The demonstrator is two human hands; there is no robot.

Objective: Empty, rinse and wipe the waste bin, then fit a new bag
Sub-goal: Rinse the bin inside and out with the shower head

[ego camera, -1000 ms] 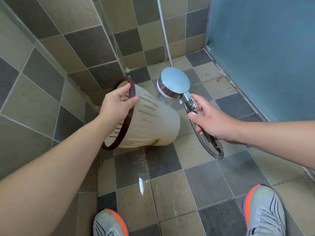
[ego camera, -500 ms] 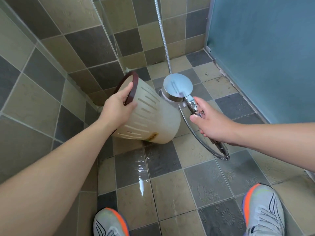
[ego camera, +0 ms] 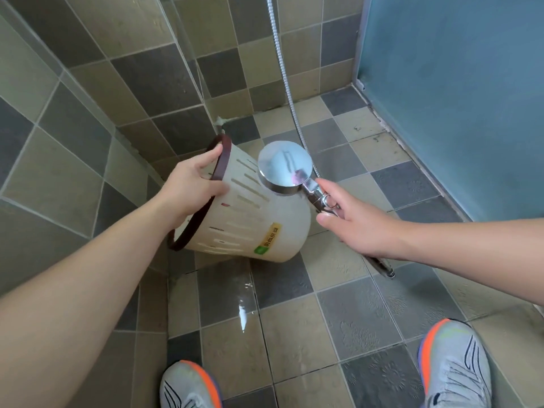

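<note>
The left hand [ego camera: 191,179] grips the dark maroon rim of a cream plastic waste bin with slotted sides [ego camera: 256,225], thumb over the outside of the rim and fingers hooked inside, holding the bin tipped on its side in the air above the tiled floor [ego camera: 294,334], its open mouth turned toward the left wall and its base pointing right. A yellow and green label [ego camera: 268,238] shows on the bin's lower side. The right hand [ego camera: 357,231] is wrapped around the handle of a round chrome shower head [ego camera: 284,169], forefinger stretched along the neck, with the head just above the bin's upper side. A ribbed metal hose [ego camera: 284,72] rises behind it. A puddle [ego camera: 242,312] glistens on the floor below, between two grey trainers with orange trim [ego camera: 456,363].
</note>
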